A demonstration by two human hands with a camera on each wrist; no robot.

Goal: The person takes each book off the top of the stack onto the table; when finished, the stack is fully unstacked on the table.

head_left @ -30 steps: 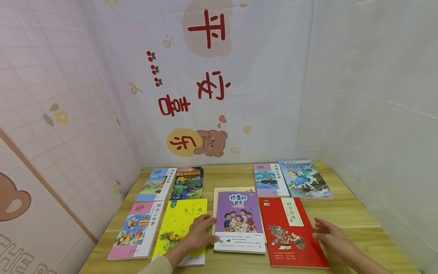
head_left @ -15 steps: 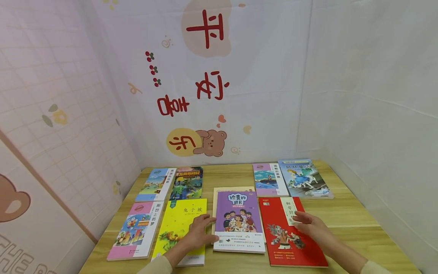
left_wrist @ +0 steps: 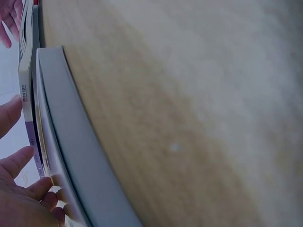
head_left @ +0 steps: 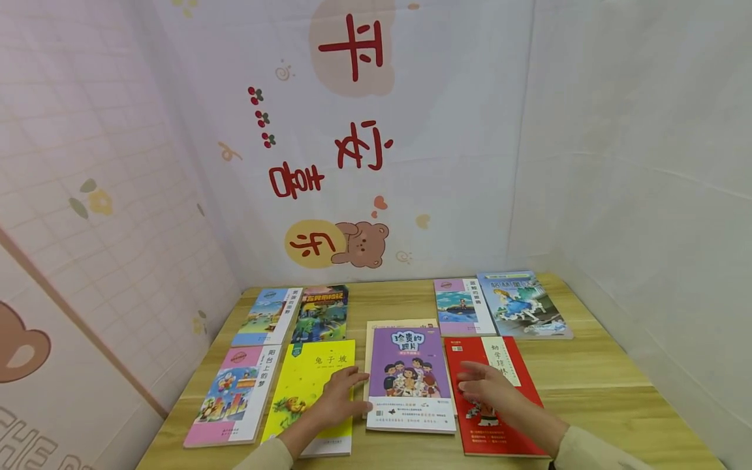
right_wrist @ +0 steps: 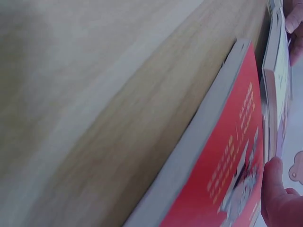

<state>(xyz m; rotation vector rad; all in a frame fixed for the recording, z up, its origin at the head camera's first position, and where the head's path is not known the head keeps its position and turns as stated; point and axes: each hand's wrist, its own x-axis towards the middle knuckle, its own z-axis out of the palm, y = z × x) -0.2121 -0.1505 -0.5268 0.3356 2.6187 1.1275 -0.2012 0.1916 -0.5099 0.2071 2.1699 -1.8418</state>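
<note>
A purple book (head_left: 409, 365) lies at the middle of the table, on top of a cream book (head_left: 382, 324) that shows along its top and left edges. My left hand (head_left: 341, 398) is over the right part of a yellow book (head_left: 302, 375), with thumb and index fingertips right at the purple book's left edge. My right hand (head_left: 490, 388) hovers above a red book (head_left: 482, 436), fingers pointing left toward the purple book's right edge. In the right wrist view, its thumb (right_wrist: 273, 172) shows beside the stacked books.
Left of the yellow book lies a pink book (head_left: 229, 395). Behind are a blue book (head_left: 264, 316) and a dark green book (head_left: 322, 314). At the back right lie a pink-edged book (head_left: 458, 307) and a light-blue book (head_left: 523, 305). White cloth walls (head_left: 446, 130) surround the wooden table (head_left: 611, 391).
My right hand has moved left from beside the red book's right edge to above that book, near the purple book. My left hand has stayed at the purple book's left edge.
</note>
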